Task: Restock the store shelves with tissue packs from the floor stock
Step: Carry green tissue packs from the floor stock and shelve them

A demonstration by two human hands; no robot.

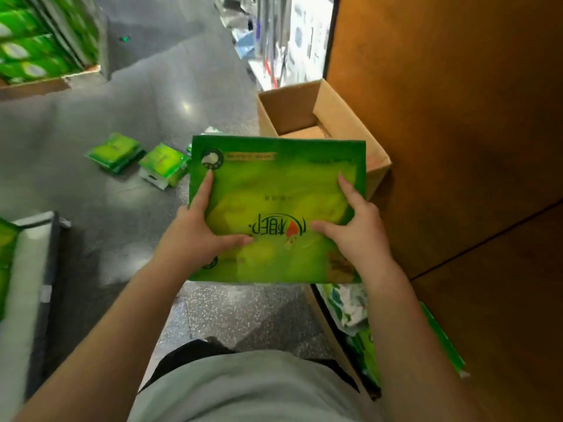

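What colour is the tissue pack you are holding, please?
Green, yellowish at its centre: the tissue pack in the head view.

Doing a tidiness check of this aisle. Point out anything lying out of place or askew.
Two small green tissue packs lie loose on the grey floor, tilted at different angles, apart from the stacked stock. The open cardboard box sits crooked against the wooden panel. The large pack held in both hands is printed-side upside down to the camera.

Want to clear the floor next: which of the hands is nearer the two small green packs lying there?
Left. The left hand grips the big pack's edge on the side toward the small packs; the right hand grips its far edge.
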